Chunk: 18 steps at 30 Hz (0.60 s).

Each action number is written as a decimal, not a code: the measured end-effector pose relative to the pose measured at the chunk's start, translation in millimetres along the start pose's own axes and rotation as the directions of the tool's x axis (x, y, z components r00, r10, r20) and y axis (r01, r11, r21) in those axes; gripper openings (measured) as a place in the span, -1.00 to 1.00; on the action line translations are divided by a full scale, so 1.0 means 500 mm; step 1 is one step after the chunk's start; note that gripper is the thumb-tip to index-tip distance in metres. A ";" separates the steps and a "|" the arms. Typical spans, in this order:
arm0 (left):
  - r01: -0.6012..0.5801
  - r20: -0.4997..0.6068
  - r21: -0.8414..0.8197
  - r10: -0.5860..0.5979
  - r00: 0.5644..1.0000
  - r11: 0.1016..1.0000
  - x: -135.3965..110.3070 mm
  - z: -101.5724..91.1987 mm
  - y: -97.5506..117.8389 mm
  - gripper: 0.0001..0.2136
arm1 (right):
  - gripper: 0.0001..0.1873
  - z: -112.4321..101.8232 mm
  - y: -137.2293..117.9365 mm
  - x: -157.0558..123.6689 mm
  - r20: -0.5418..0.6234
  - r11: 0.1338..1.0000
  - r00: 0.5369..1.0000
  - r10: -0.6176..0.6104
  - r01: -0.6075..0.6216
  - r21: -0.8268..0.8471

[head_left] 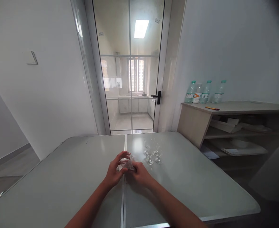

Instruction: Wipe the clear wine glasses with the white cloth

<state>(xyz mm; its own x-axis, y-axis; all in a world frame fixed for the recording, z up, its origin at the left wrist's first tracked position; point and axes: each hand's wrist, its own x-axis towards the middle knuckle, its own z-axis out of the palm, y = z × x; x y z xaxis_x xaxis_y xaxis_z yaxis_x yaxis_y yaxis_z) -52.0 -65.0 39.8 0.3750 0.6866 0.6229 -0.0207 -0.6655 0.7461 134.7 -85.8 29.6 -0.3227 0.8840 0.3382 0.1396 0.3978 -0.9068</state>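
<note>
My left hand (115,169) curves its fingers and thumb around a small clear glass (126,158), which tilts with its rim toward my left fingers. From the other side my right hand (141,173) closes on the lower end of the same glass; the fingertips there are partly hidden. Something pale and whitish (130,165) shows between the hands, too blurred to name. Just beyond my right hand, several small clear stemmed glasses (150,158) stand upright in a close group on the table (87,186).
A metal strip (122,205) runs down the table's middle. At right, a wooden shelf unit (194,122) carries several plastic bottles (204,93) and a yellow-and-red stick-like thing (212,108). A glass door (141,120) with a black handle (158,97) stands behind the table.
</note>
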 end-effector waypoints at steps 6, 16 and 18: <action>0.006 -0.040 -0.043 -0.008 0.999 0.999 0.003 0.001 0.002 -0.41 | -0.75 -0.004 0.021 0.006 -0.110 0.999 0.994 0.024 -0.028 -0.034; 0.089 -0.165 0.004 -0.087 0.982 0.996 0.003 0.002 0.006 -0.45 | -0.77 0.000 0.005 0.007 -0.241 0.958 0.960 -0.143 0.074 -0.276; 0.103 -0.196 0.025 -0.096 0.976 0.994 0.005 0.002 0.010 -0.46 | -0.79 -0.001 -0.004 0.003 -0.237 0.951 0.947 -0.217 0.150 -0.271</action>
<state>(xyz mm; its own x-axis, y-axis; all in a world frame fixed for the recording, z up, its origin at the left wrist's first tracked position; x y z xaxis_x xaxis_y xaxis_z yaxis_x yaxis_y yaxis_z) -50.3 -66.7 44.7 0.1862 0.7914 0.5822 0.0417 -0.5984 0.8001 134.4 -85.1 31.8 -0.1142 0.8089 0.5767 0.3376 0.5776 -0.7433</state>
